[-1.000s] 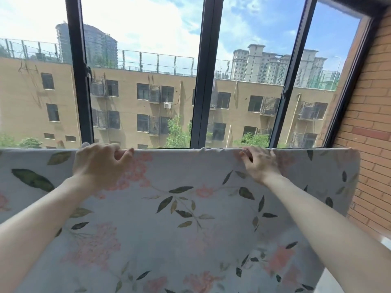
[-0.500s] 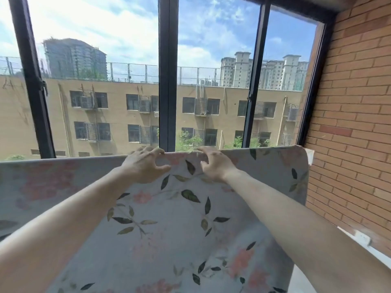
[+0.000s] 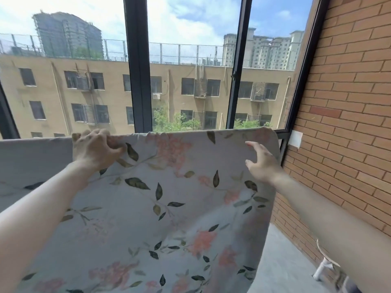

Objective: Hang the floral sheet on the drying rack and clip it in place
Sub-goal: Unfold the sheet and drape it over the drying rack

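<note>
Floral sheet (image 3: 169,208) hanging draped over rail across lower window (image 3: 190,70), top fold running level just under glass, printed face toward camera. Left hand (image 3: 95,149) curling fingers over top fold, gripping bunched cloth. Right hand (image 3: 262,163) hovering just in front of sheet near its right edge, fingers spread and relaxed, holding nothing. Brick wall (image 3: 349,102) standing right of sheet.

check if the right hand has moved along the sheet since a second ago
Yes. The right hand let go of the floral sheet top edge and shifted toward the brick wall, now open near the sheet's end.
</note>
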### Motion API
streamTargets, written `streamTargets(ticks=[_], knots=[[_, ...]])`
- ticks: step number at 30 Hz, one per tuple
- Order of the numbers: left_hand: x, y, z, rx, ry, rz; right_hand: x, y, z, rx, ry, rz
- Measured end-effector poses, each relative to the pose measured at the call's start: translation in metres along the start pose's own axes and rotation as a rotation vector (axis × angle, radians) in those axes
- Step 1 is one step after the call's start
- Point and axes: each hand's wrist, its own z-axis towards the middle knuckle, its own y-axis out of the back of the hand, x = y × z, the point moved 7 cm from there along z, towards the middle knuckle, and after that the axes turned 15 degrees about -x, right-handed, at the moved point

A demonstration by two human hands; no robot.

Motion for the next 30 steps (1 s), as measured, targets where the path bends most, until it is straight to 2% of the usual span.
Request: streamTargets(ticks=[6,11,15,18,22,26,30], knots=[[-0.011,-0.005,0.001,-0.075,0.016,-0.002,-0.044,0.006,0.036,-0.077,-0.014,0.059],[-0.014,-0.015,0.010,-0.136,-0.003,0.003,-0.058,0.002,0.088,-0.153,0.090,0.016],[-0.008,-0.017,0.010,-0.164,0.022,0.016,-0.046,-0.029,0.129,-0.055,0.335,-0.159],[-0.015,-0.014,0.015,-0.240,0.067,-0.009,-0.048,-0.048,0.159,0.019,0.309,-0.132],[-0.020,-0.016,0.017,-0.302,0.136,-0.023,-0.086,-0.041,0.194,-0.073,0.306,-0.218],[-0.018,-0.023,0.018,-0.259,0.188,0.064,-0.107,-0.039,0.208,-0.145,0.394,-0.153],[-0.044,-0.020,0.028,-0.082,0.300,0.116,-0.105,-0.046,0.211,-0.149,0.459,-0.103]])
